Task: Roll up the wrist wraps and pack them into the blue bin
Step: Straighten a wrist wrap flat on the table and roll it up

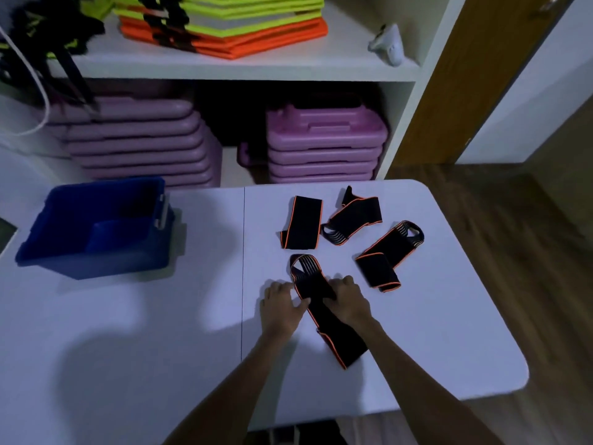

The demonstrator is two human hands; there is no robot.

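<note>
Both hands on one wrist wrap (pixel 324 303) lying flat near the middle of the desk's (pixel 128 332) right half, running diagonally from its loop end at the far side toward the near right edge. Left hand (pixel 279 305) presses the wrap's left edge, fingers spread flat on the desk, grip released, thumb touching the fabric. Right hand (pixel 348 300) sits on top of the wrap, fingers curled over it, grip grasping the wrap. Wrap not rolled yet, black with orange trim. Three more wraps loose toward the far right corner: folded wrap (pixel 303 223) nearest the centre seam, second wrap (pixel 353 218) just beside it to the right, third wrap (pixel 386 255) closest to the right edge. All apart from each other, none rolled. Blue bin (pixel 96 255) on the left half of the desk by the far edge, well apart from the wraps, inside looks dark, no wraps visible in it. Purple stacked cases (pixel 324 146) on shelving behind the desk
</note>
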